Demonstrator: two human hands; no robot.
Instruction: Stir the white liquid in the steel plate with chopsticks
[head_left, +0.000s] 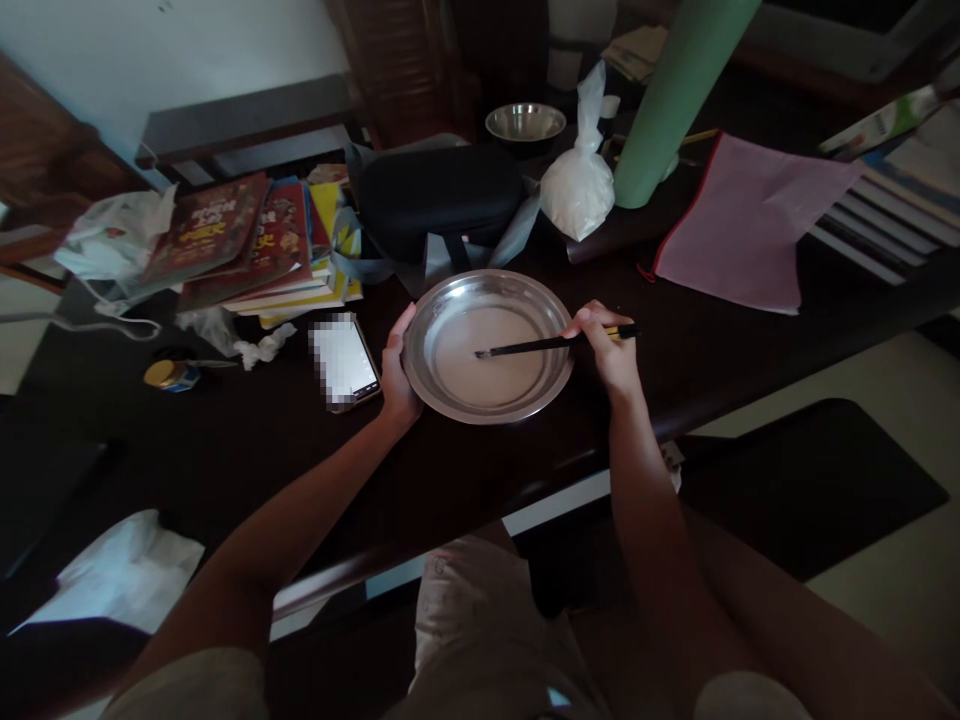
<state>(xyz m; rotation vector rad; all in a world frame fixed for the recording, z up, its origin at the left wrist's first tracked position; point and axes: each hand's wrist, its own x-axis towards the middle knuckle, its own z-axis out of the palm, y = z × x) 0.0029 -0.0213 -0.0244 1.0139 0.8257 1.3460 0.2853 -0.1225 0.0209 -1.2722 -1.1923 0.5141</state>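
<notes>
Two hands share this: my left hand (397, 385) cups the rim of the plate (489, 345) on the dark surface (247, 440), thin, stiff, slippery steel that looks light, while my right hand (609, 350) pinches the slim, rigid chopsticks (555, 344) near their top, tips in the plate.

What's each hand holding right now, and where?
Right hand grips the chopsticks near their upper end; left hand holds the metal plate by its left rim.
</notes>
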